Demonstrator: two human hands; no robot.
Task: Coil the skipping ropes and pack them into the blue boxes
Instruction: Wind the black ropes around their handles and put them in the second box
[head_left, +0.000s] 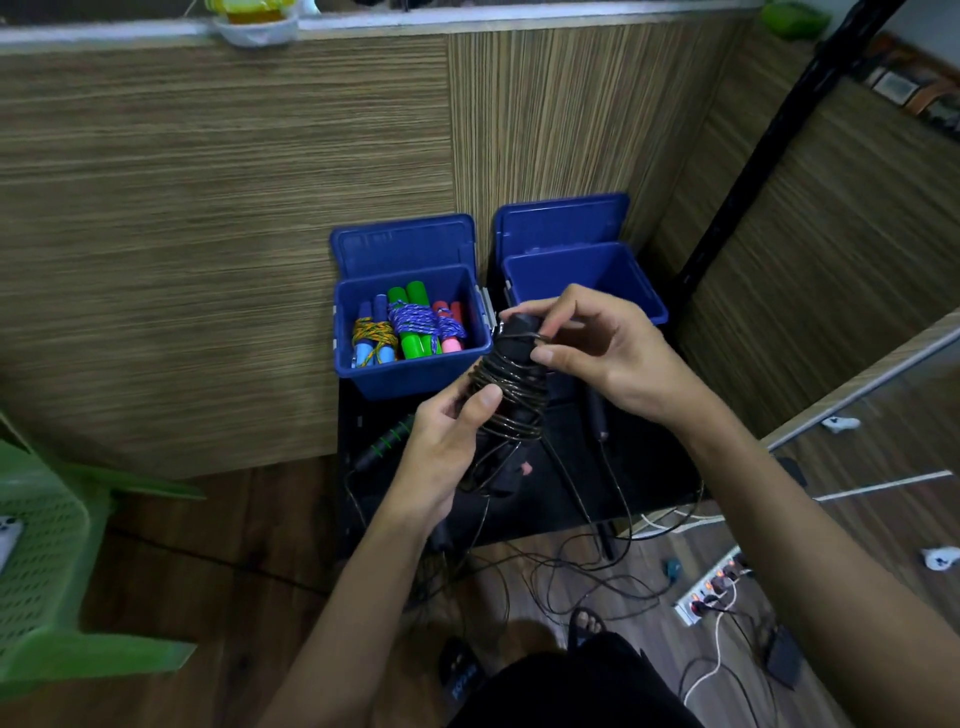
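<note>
While L hand (441, 441) grips, thin wire-like rope (511, 395) wraps cylindrical black handles (519, 332).

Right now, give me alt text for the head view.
Left hand grips black handles wound with thin black skipping rope; right hand pinches its cord. Behind, left blue plastic box holds coiled ropes; right blue box looks empty.

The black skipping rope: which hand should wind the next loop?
Probably the right hand: it pinches the thin black skipping rope near the handles' top, while the left hand grips the wrapped bundle.
</note>
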